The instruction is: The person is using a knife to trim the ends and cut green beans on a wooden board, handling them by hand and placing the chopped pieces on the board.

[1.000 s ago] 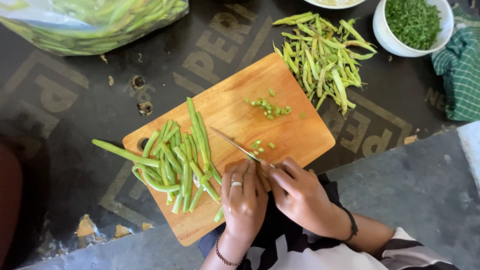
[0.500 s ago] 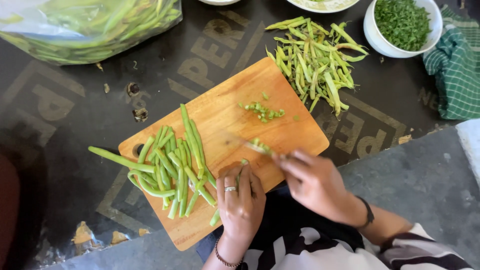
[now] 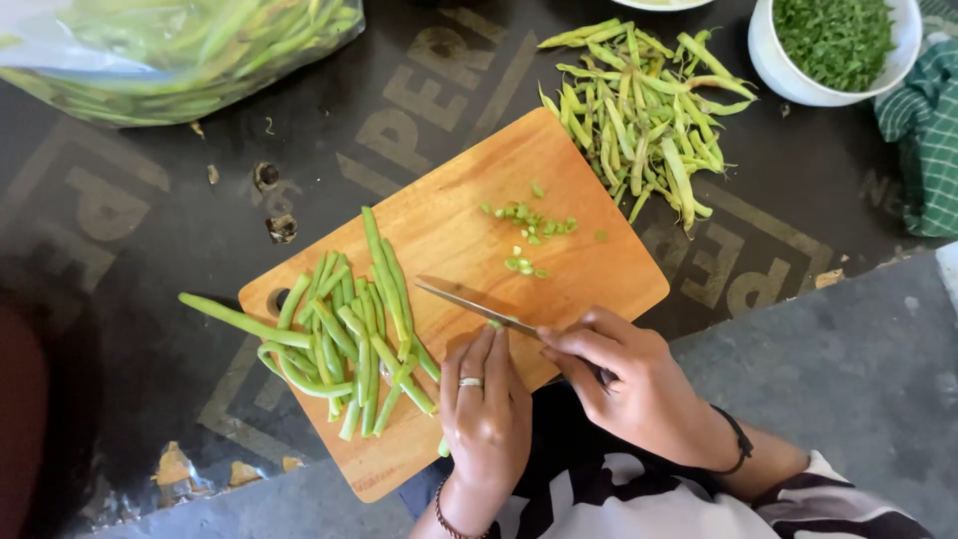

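Gripping knife, right hand curled, left hand flat

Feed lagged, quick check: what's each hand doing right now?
Left hand: open, flat on green beans.
Right hand: closed, holding knife.

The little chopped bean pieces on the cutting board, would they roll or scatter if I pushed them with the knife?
Probably. The chopped bean pieces are tiny, loose and look light, so a push should scatter them. Short, round bits may roll on the smooth cutting board.
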